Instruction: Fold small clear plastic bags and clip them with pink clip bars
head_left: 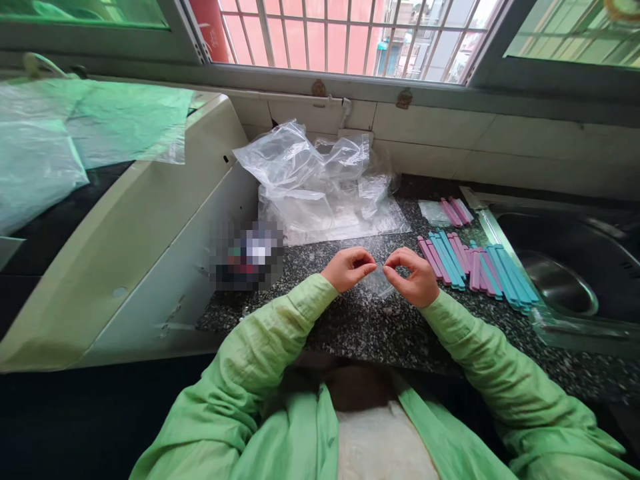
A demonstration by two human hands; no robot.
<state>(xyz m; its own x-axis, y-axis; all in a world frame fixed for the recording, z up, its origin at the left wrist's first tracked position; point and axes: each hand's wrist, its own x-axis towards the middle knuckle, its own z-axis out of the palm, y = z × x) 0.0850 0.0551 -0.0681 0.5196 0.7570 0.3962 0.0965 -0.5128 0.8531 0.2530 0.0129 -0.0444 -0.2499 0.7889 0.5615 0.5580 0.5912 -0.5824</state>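
My left hand (347, 268) and my right hand (413, 275) meet above the dark speckled counter (360, 327), both in green sleeves. Between their pinched fingertips hangs a small clear plastic bag (380, 281); each hand grips one side of its top. A row of pink and blue sticks (473, 267) lies on the counter just right of my right hand. A few more pink sticks (456, 211) lie farther back beside a small clear bag (433, 212).
A heap of crumpled clear plastic bags (320, 183) sits at the back of the counter under the barred window. A white appliance (125, 227) with green plastic on top fills the left. A steel sink (565, 267) lies to the right.
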